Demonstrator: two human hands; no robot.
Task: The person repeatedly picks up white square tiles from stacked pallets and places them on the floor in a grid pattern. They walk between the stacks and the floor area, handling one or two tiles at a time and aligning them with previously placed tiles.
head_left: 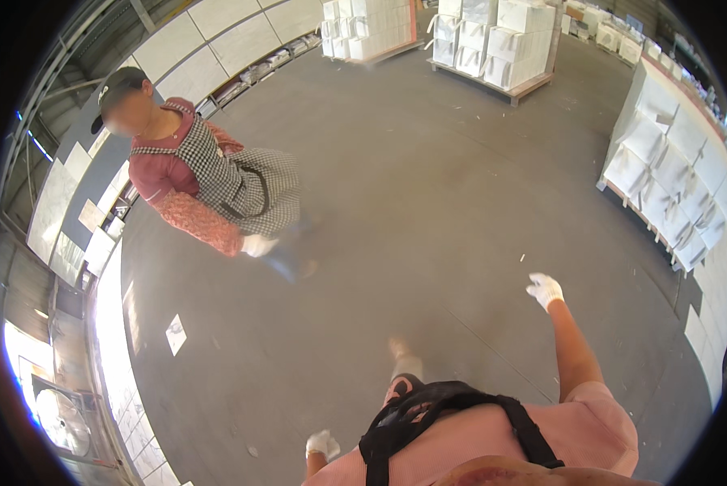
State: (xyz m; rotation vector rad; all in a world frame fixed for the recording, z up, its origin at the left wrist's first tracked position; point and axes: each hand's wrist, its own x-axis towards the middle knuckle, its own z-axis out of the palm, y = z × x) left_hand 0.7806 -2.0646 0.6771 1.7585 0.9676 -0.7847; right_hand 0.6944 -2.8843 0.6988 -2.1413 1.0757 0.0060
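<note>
My right hand point(545, 290), in a white knit glove, hangs out to the right over the grey floor point(396, 219). Its fingers are loosely bent and a little apart, with nothing between them. Down by the lower edge, my left hand point(323, 444) wears a white glove too. It is small and blurred here, and how its fingers are set is hard to make out; no object shows at it. Neither hand touches anything in view. Black straps point(452, 397) cross the pink shirt on my body, and one foot point(400, 350) shows blurred ahead of me.
A person point(218, 170) in a checked apron, cap and white glove stands at the left. Wooden pallets with stacked white boxes point(509, 44) are at the back; another box stack point(663, 162) stands right. A pale tile point(176, 334) lies on the floor. A fan point(62, 421) stands lower left.
</note>
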